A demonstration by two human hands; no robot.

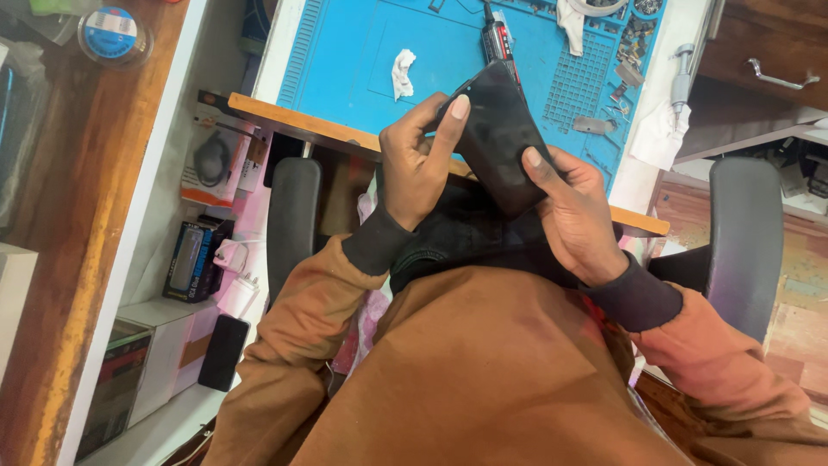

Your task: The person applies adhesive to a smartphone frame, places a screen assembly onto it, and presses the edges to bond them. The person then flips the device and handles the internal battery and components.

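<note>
Phone between my hands, above my lap

My left hand [414, 164] sits left of the flat black slab phone [498, 138], my right hand [573, 216] right of it; behind lies the blue rubber work mat [362, 52] on the bench [345, 131], carrying a crumpled white tissue wad [403, 72].

Above your hands, the blue work mat [345, 52] lies mostly bare at centre frame; a crumpled tissue [402, 72], a glue tube [498, 39] and scattered small parts [634, 39] crowd its upper right. Chair armrests [293, 220] flank you.

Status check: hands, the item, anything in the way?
Left hand and right hand both gripping a black phone. Held above lap, at edge of blue work mat. Nothing in the way.
</note>
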